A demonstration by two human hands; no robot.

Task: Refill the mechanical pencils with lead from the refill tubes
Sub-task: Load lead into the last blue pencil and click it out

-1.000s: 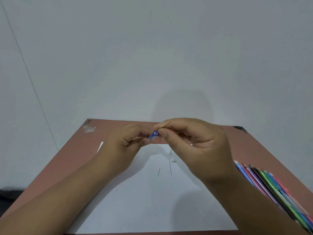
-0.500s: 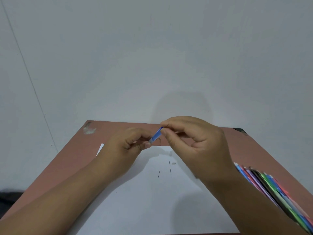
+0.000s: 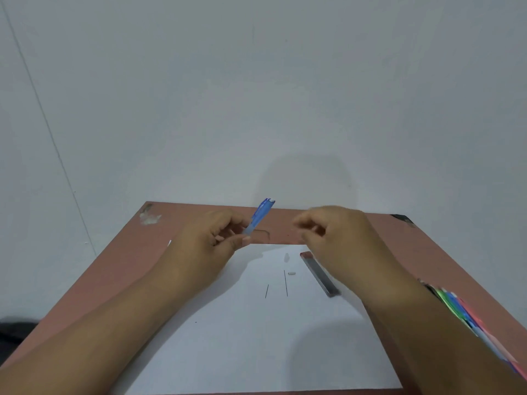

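Note:
My left hand (image 3: 208,240) grips a blue mechanical pencil (image 3: 261,216) by its lower part; the pencil tilts up and to the right, its top end level with the table's far edge. My right hand (image 3: 339,238) hovers to the right of the pencil, apart from it, blurred, with loosely curled fingers and nothing visible between them. Below that hand a grey lead refill tube (image 3: 319,273) with a red end lies on the white paper (image 3: 256,352). Two loose leads, a long one (image 3: 285,283) and a short one (image 3: 266,291), lie on the paper too.
A tiny white piece (image 3: 291,273) lies beside the long lead and another (image 3: 287,256) farther back. Several coloured mechanical pencils (image 3: 462,312) lie in a row at the right edge of the brown table (image 3: 199,220), partly hidden by my right forearm. A wall stands close behind.
My right hand has left the pencil's top and moved right, uncovering the refill tube. The lead it held at the pencil's end is gone from view. My left hand has tilted the pencil upward.

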